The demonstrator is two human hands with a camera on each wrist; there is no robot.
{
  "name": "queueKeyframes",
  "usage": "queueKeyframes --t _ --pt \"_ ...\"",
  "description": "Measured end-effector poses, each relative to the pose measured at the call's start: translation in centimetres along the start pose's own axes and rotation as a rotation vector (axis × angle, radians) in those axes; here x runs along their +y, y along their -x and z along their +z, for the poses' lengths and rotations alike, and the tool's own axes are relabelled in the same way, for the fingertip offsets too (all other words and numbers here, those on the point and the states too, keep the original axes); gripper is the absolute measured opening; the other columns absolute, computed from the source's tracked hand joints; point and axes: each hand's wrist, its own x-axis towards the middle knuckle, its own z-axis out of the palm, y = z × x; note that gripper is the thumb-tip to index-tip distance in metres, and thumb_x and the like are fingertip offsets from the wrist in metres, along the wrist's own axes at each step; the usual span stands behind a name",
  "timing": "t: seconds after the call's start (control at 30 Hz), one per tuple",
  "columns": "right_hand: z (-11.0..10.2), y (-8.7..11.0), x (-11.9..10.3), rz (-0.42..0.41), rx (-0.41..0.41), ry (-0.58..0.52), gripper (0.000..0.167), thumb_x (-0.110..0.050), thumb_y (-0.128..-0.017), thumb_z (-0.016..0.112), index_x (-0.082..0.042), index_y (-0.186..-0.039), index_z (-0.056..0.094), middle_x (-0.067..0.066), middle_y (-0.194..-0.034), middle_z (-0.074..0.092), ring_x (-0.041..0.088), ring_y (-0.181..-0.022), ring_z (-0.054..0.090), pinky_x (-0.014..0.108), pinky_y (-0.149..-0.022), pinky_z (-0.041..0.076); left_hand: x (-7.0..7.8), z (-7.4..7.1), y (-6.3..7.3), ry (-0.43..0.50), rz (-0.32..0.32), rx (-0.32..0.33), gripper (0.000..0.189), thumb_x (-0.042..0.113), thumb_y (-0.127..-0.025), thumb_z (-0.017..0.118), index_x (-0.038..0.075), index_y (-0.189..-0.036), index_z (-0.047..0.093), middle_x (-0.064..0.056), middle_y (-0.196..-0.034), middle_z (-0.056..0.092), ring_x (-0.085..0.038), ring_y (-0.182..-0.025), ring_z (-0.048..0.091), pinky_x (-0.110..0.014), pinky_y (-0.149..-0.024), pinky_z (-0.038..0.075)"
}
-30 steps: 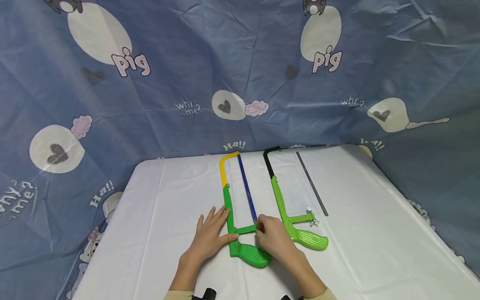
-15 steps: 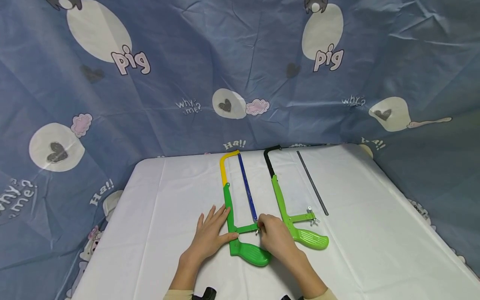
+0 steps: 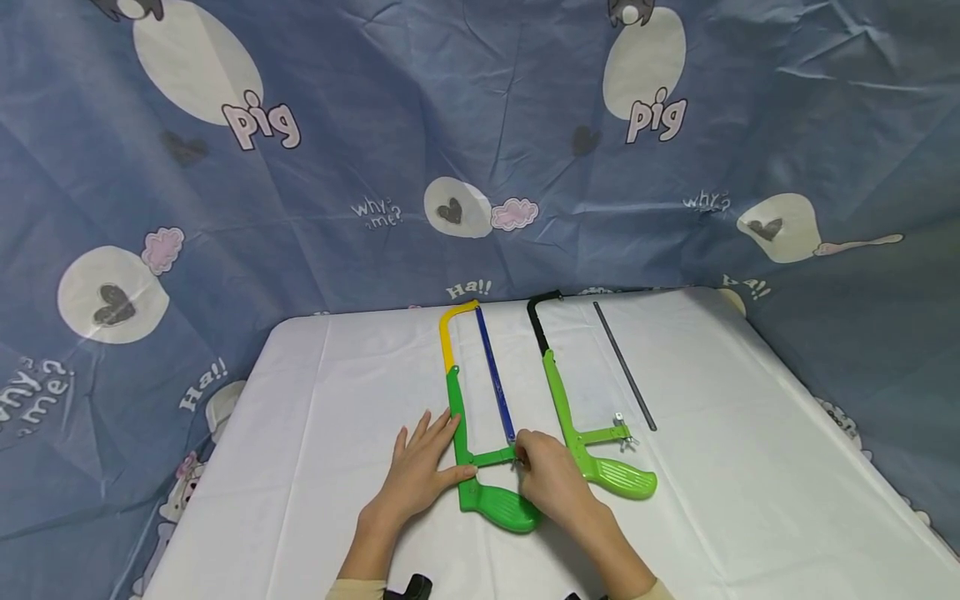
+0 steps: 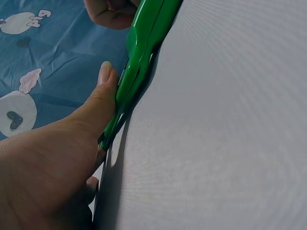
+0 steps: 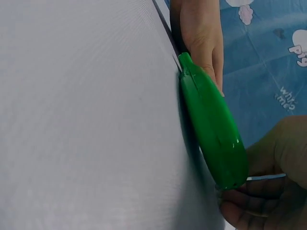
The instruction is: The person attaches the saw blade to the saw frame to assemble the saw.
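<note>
A hacksaw (image 3: pixel 461 442) with a dark green body and yellow front bow lies flat on the white table. A blue saw blade (image 3: pixel 493 375) runs from its yellow tip to the short green lower arm. My left hand (image 3: pixel 418 477) rests with spread fingers on the frame, thumb near the handle's base. At the end of the lower arm, my right hand (image 3: pixel 553 475) pinches a small metal wing nut, mostly hidden by the curled fingers. In the right wrist view, the green handle (image 5: pixel 213 127) covers part of those fingers.
To the right lies a second hacksaw (image 3: pixel 558 396), lime green and black, with its own wing nut (image 3: pixel 628 443) and no blade fitted. A loose grey blade (image 3: pixel 625 367) lies farther right. A patterned blue cloth (image 3: pixel 315 183) hangs behind the white table (image 3: pixel 360 367).
My right fingers shift slightly at the wing nut, which shows more clearly half a second ago. The left hand and both saws stay in place.
</note>
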Motion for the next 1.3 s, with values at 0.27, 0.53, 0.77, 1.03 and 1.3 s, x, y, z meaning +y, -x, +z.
queueKeyframes --t 0.27,0.53,0.77,1.03,1.3 --pt "-0.1 -0.1 -0.36 0.043 -0.021 -0.012 0.021 -0.005 -0.081 0.073 -0.015 -0.074 0.055 -0.008 -0.065 0.05 0.006 -0.058 0.042 0.02 -0.052 0.036 0.05 0.03 -0.09 -0.006 -0.011 -0.014 0.089 0.062 -0.085 0.066 0.021 -0.156 0.033 -0.005 -0.164 0.03 -0.034 -0.156 0.011 -0.062 -0.122 0.0" --pt "0.02 -0.28 -0.54 0.058 -0.015 -0.024 0.021 -0.008 -0.084 0.071 -0.015 -0.075 0.054 -0.006 -0.064 0.052 0.006 -0.057 0.044 0.02 -0.05 0.036 0.03 -0.01 -0.05 -0.009 0.008 0.007 0.088 0.061 -0.084 0.067 0.019 -0.155 0.036 -0.007 -0.162 0.033 -0.037 -0.155 0.015 -0.064 -0.121 0.003" --pt "-0.07 -0.29 -0.58 0.153 -0.048 -0.119 0.015 -0.004 -0.087 0.063 -0.013 -0.077 0.056 -0.003 -0.064 0.054 0.009 -0.055 0.046 0.021 -0.048 0.038 0.09 -0.05 0.01 0.004 -0.005 -0.013 0.089 0.061 -0.084 0.067 0.021 -0.156 0.033 -0.005 -0.163 0.031 -0.035 -0.156 0.012 -0.063 -0.122 0.0" --pt "-0.09 -0.3 -0.32 0.208 -0.055 -0.186 0.013 -0.003 -0.09 0.058 -0.011 -0.08 0.058 -0.002 -0.065 0.055 0.01 -0.056 0.048 0.023 -0.047 0.04 0.17 0.0 0.01 -0.003 -0.004 0.0 0.089 0.061 -0.084 0.067 0.019 -0.155 0.035 -0.006 -0.163 0.032 -0.036 -0.155 0.013 -0.063 -0.121 0.001" --pt "-0.1 -0.35 -0.32 0.217 -0.03 -0.158 0.014 0.0 -0.089 0.058 -0.009 -0.078 0.059 -0.001 -0.065 0.057 0.012 -0.057 0.047 0.023 -0.049 0.039 0.15 0.07 -0.1 -0.01 0.008 0.009 0.088 0.062 -0.085 0.066 0.018 -0.155 0.037 -0.007 -0.162 0.033 -0.037 -0.154 0.015 -0.066 -0.121 0.003"
